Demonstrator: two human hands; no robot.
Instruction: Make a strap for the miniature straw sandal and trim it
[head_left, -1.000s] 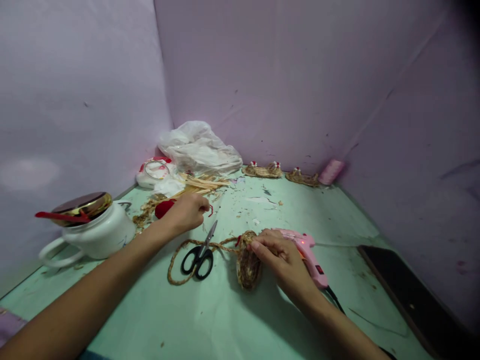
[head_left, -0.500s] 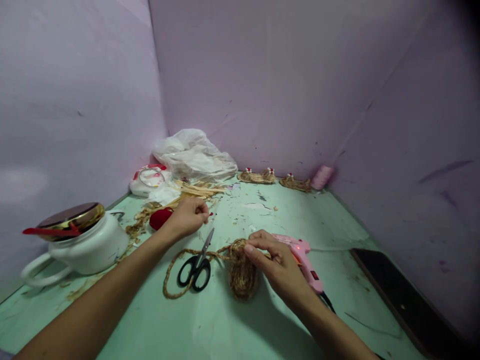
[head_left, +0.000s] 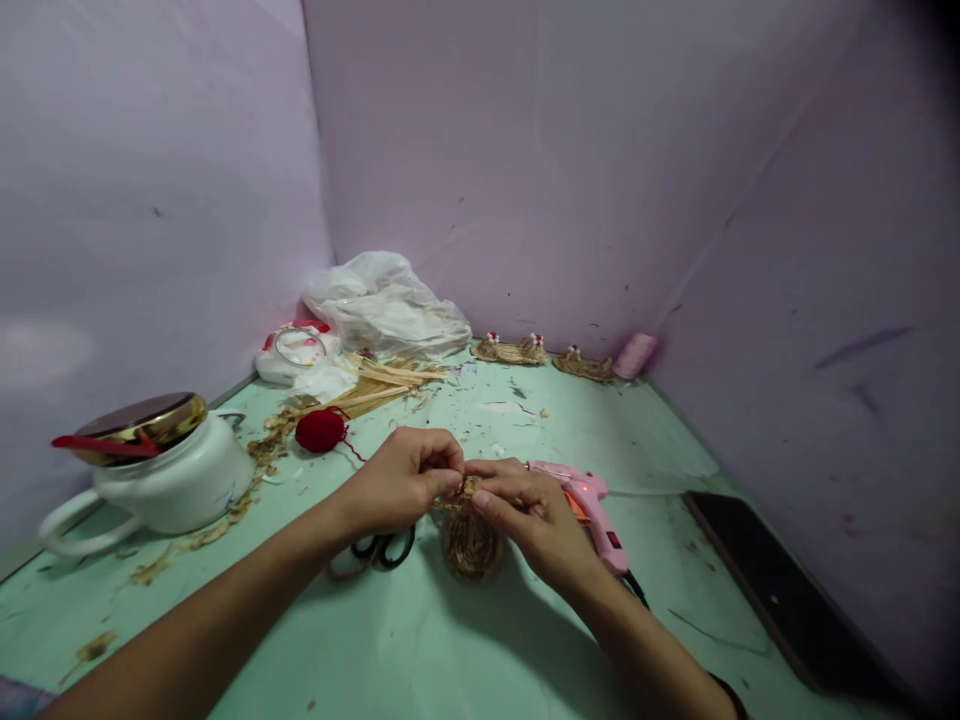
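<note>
My right hand (head_left: 529,510) grips a small slipper-shaped piece of coiled, braided straw cord (head_left: 472,545) by its upper end. At that same end, my left hand (head_left: 412,475) is pinched on a strand of red yarn (head_left: 356,452), with a bit of red showing at the fingertips. The strand runs back behind the hand to a red yarn ball (head_left: 321,430). Black-handled scissors (head_left: 394,550) lie under my left wrist, their blades hidden. The loose cord tail is mostly covered by my hand and arm.
A pink glue gun (head_left: 600,515) with its light on lies right of my right hand, near a dark phone (head_left: 780,590). Left stands a white pot (head_left: 180,485). Straw strips (head_left: 390,380), a plastic bag (head_left: 390,305), two woven slippers (head_left: 510,352) and a pink thread spool (head_left: 634,356) line the back.
My left hand has come from beside the yarn ball to the upper end of the straw piece, trailing red yarn. It now covers the scissor blades. My right hand still holds the piece.
</note>
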